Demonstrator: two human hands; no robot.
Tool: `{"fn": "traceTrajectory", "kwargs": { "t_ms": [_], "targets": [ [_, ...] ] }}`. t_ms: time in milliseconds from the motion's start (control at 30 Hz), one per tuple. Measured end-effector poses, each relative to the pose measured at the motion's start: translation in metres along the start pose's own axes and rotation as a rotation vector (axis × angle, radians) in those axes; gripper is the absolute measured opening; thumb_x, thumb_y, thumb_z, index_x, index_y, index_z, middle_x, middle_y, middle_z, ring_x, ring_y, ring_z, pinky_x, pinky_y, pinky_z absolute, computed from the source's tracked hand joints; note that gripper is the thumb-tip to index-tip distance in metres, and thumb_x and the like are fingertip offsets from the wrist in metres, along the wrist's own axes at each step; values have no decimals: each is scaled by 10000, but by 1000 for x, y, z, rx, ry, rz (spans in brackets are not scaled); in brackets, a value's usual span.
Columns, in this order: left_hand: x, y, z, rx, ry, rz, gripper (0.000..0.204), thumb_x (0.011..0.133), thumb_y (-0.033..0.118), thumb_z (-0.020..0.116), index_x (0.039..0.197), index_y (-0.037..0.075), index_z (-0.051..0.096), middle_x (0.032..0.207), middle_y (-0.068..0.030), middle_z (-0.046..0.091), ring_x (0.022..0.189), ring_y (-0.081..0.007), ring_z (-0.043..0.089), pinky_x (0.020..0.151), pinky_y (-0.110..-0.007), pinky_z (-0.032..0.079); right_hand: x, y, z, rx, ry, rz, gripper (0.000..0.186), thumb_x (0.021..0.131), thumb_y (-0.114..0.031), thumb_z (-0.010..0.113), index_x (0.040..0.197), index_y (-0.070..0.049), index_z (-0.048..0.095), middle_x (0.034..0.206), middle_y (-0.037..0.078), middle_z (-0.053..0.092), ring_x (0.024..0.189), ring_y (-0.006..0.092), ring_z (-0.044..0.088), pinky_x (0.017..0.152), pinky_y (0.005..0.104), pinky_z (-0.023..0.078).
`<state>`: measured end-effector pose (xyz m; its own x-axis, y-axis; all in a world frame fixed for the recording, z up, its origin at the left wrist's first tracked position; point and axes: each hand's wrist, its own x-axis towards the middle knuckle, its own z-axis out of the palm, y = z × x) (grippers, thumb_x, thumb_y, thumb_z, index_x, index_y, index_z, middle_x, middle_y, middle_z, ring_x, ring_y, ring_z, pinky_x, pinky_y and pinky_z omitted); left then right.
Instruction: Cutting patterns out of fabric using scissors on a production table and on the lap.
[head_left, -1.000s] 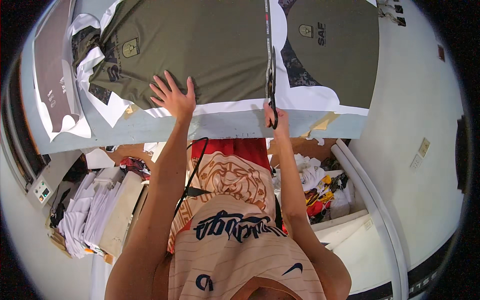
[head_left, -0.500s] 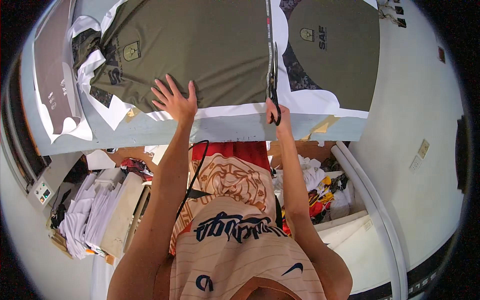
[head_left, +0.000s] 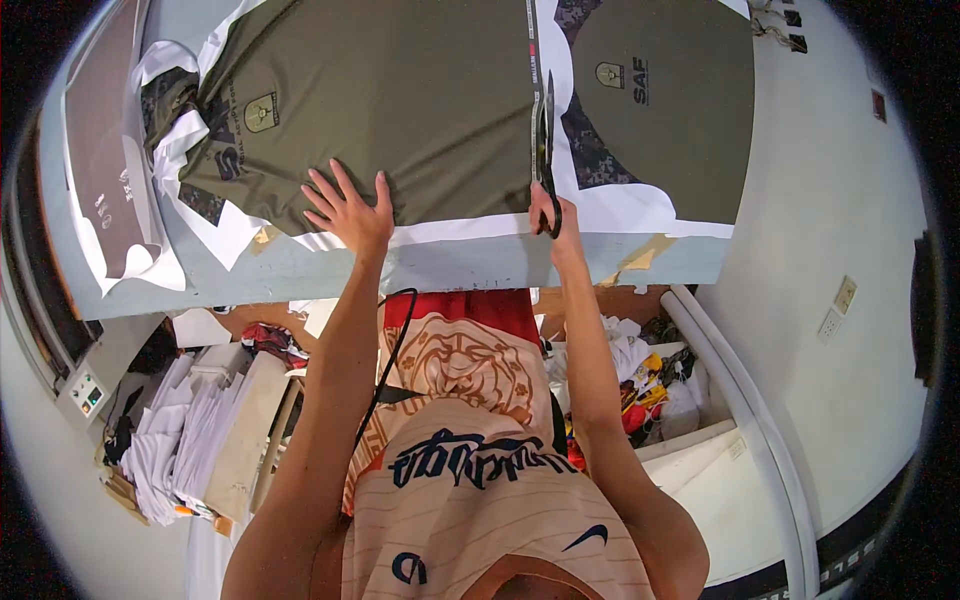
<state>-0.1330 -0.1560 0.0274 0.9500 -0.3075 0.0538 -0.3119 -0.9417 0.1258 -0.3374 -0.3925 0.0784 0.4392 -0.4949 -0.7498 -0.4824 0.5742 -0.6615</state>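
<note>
My left hand (head_left: 350, 215) lies flat with fingers spread on a large olive-green fabric panel (head_left: 400, 100), near its front edge. A pair of black-handled scissors (head_left: 546, 150) is in my right hand (head_left: 563, 228), fingers wrapped around the handles. The blades point away from me along the white strip beside the olive panel's right edge, next to a narrow printed band (head_left: 534, 80). To the right of the scissors lies a second olive piece (head_left: 680, 130) with dark camouflage trim on the same white-bordered cloth. How far the cloth is cut cannot be made out.
Everything lies on a pale blue table (head_left: 460, 265). A brownish printed sheet (head_left: 110, 150) is at its left end. Below are stacked white sheets (head_left: 180, 430) on the left and a heap of scraps (head_left: 650, 390) on the right, beside long white tubes (head_left: 755, 420).
My right hand and the scissors have moved slightly farther along the white strip, with the blades a little more apart. My left hand stays flat on the olive panel.
</note>
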Motion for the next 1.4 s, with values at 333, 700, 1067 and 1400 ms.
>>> {"fn": "traceTrajectory", "kwargs": {
  "t_ms": [333, 700, 1067, 1400],
  "targets": [
    [-1, 2, -3, 12, -14, 8, 836, 968, 618, 554, 1624, 164, 305, 1699, -190, 156, 1556, -460, 103, 1190, -702, 84, 11, -19, 5, -42, 49, 18, 552, 895, -499, 759, 558, -132, 521, 565, -1, 503, 528, 114, 473, 537, 280, 312],
    [1, 1, -2, 56, -22, 5, 855, 953, 640, 534, 1615, 140, 330, 1693, -209, 173, 1549, -472, 122, 1184, -706, 115, 30, -39, 11, 79, 41, 62, 479, 907, -464, 761, 631, -128, 562, 568, -7, 502, 483, 112, 465, 496, 280, 331],
    [2, 4, -7, 18, -35, -2, 824, 978, 613, 542, 1629, 172, 295, 1704, -180, 144, 1561, -451, 95, 1184, -709, 100, 41, -64, 12, 52, 17, 12, 514, 903, -444, 770, 569, -133, 532, 542, -4, 499, 485, 121, 479, 511, 282, 325],
    [4, 5, -11, 46, -43, 9, 852, 959, 621, 543, 1620, 136, 312, 1694, -212, 159, 1552, -482, 97, 1186, -707, 105, 53, -73, 9, -33, -56, -36, 587, 932, -570, 678, 555, -154, 506, 534, 6, 501, 518, 127, 511, 542, 270, 326]
  ]
}}
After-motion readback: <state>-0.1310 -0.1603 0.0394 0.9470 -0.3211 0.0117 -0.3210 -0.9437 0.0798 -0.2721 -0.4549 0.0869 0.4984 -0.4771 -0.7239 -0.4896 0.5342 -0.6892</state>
